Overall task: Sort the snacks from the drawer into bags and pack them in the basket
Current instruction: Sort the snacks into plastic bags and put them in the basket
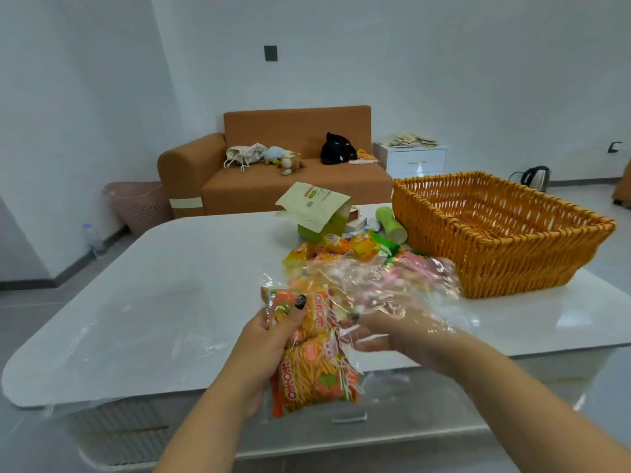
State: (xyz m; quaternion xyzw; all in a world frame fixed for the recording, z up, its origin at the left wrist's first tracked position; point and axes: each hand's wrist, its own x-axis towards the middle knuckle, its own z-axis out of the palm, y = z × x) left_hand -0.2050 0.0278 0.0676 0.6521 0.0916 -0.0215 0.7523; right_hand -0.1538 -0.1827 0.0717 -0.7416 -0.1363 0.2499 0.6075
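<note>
My left hand (269, 339) grips a stack of orange snack packets (314, 370) printed with yellow sticks, over the near edge of the white table (170, 285). My right hand (386, 331) is inside a clear plastic bag (386, 288), its fingers loosely curled in the film next to the packets. The bag's film spreads up and to the right over the hand. Behind the bag lie several loose snacks (345, 249) in yellow, orange, green and pink wrappers. An orange wicker basket (495, 233) stands at the table's right, with nothing visible inside.
A green paper box (317, 213) with an open flap and a green cylinder (391, 225) sit behind the snacks. Beyond the table are an orange sofa (273, 179), a pink bin (140, 206) and a white nightstand (413, 158). A drawer front shows under the table.
</note>
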